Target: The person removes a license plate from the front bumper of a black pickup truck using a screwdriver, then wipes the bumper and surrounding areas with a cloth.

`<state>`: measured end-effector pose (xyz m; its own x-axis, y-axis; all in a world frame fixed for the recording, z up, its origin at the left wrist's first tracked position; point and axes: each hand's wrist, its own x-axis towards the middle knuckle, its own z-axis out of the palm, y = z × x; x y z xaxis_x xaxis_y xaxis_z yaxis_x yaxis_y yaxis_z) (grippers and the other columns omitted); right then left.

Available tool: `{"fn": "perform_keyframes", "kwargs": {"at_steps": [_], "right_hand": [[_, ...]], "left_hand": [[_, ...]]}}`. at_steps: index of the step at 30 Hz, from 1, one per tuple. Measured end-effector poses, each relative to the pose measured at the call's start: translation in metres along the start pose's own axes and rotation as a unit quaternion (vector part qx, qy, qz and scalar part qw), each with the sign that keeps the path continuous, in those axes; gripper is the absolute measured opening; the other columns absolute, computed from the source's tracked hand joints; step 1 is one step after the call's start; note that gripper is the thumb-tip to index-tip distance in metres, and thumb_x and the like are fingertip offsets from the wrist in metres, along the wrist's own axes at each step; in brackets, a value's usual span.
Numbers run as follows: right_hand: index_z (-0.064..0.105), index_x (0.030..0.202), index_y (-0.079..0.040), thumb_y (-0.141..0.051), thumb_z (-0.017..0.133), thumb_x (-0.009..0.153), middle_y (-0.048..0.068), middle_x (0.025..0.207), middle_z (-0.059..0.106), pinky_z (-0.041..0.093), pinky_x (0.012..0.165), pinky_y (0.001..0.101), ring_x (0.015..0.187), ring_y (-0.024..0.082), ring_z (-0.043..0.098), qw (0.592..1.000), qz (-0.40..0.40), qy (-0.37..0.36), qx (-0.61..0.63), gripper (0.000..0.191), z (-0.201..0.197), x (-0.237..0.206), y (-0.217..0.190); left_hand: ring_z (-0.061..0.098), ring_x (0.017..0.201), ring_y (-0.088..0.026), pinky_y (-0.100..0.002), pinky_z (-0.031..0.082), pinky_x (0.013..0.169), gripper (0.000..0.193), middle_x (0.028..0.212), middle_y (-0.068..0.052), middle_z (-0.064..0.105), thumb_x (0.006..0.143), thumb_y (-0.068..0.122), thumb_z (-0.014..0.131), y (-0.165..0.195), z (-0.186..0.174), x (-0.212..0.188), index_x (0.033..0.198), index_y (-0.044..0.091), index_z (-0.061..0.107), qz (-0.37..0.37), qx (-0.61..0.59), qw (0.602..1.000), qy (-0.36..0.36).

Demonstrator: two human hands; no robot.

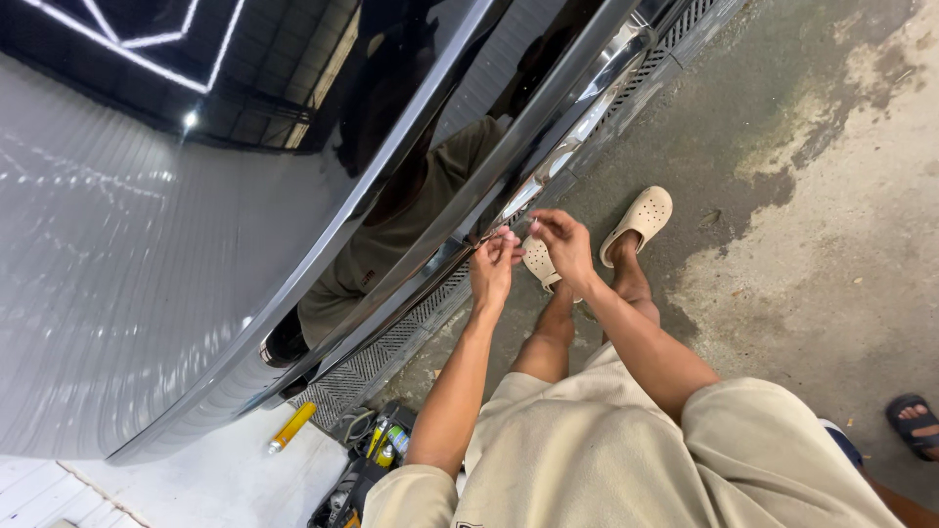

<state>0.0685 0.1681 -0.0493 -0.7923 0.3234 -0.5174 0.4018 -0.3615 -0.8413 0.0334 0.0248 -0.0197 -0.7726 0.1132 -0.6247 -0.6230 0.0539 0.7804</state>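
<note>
A glossy dark car body panel [147, 254] fills the left half of the head view, with a chrome trim strip [548, 161] along its lower edge. My left hand [492, 264] is at the bottom edge of the panel with its fingertips pinched together on that edge. My right hand [565, 244] is right beside it, fingers curled and pinched near the same spot. What the fingertips grip is too small to make out. Below the hands are my legs and my beige clogs [641, 220] on the concrete floor.
A metal drain grate [391, 342] runs along the floor under the car. A yellow tube [291, 427] lies on a white surface at bottom left, next to a dark tool bag [367, 460] with several items. Another person's sandalled foot [915, 422] shows at the right edge.
</note>
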Motion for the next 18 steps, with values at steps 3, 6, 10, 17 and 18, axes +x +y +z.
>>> {"fn": "perform_keyframes", "kwargs": {"at_steps": [3, 6, 10, 17, 18], "right_hand": [[0.072, 0.117, -0.001, -0.004, 0.071, 0.096, 0.004, 0.098, 0.073, 0.055, 0.080, 0.0246, 0.088, 0.010, 0.067, 0.998, 0.017, 0.055, 0.007, 0.021, 0.009, 0.012, 0.003], [0.068, 0.112, 0.000, -0.002, 0.073, 0.094, 0.003, 0.099, 0.073, 0.056, 0.081, 0.0247, 0.089, 0.009, 0.068, 0.997, 0.007, 0.074, 0.023, 0.018, 0.017, 0.020, 0.004], [0.062, 0.106, 0.001, 0.003, 0.070, 0.094, 0.004, 0.098, 0.071, 0.057, 0.081, 0.0258, 0.089, 0.010, 0.069, 0.996, -0.016, 0.089, -0.006, 0.014, 0.027, 0.026, 0.007], [0.061, 0.103, 0.000, 0.009, 0.064, 0.097, 0.006, 0.097, 0.071, 0.059, 0.084, 0.0272, 0.088, 0.012, 0.069, 0.985, -0.036, 0.090, 0.140, 0.011, 0.032, 0.029, 0.018], [0.061, 0.103, 0.000, 0.010, 0.063, 0.097, 0.006, 0.097, 0.071, 0.060, 0.084, 0.0275, 0.088, 0.012, 0.069, 0.984, -0.039, 0.089, 0.151, 0.011, 0.033, 0.029, 0.019]], "left_hand": [[0.071, 0.078, -0.016, -0.028, 0.056, 0.070, 0.025, 0.097, -0.009, 0.070, 0.103, 0.021, 0.063, -0.004, -0.012, -0.004, 0.119, 0.002, 0.062, -0.009, 0.017, 1.000, 0.001], [0.071, 0.079, -0.015, -0.028, 0.056, 0.071, 0.022, 0.097, -0.007, 0.070, 0.103, 0.021, 0.061, -0.010, -0.023, -0.012, 0.116, 0.004, 0.063, -0.038, 0.037, 0.999, 0.001], [0.071, 0.080, -0.013, -0.027, 0.054, 0.070, 0.018, 0.095, -0.005, 0.071, 0.103, 0.020, 0.061, -0.015, -0.034, -0.022, 0.113, 0.005, 0.066, -0.046, 0.070, 0.996, 0.010], [0.071, 0.077, -0.014, -0.028, 0.054, 0.067, 0.014, 0.089, -0.004, 0.072, 0.102, 0.017, 0.062, -0.020, -0.037, -0.030, 0.108, 0.006, 0.068, -0.062, 0.069, 0.995, 0.024], [0.071, 0.077, -0.014, -0.028, 0.054, 0.067, 0.014, 0.089, -0.004, 0.071, 0.101, 0.017, 0.062, -0.020, -0.037, -0.031, 0.108, 0.006, 0.068, -0.063, 0.061, 0.996, 0.024]]}}
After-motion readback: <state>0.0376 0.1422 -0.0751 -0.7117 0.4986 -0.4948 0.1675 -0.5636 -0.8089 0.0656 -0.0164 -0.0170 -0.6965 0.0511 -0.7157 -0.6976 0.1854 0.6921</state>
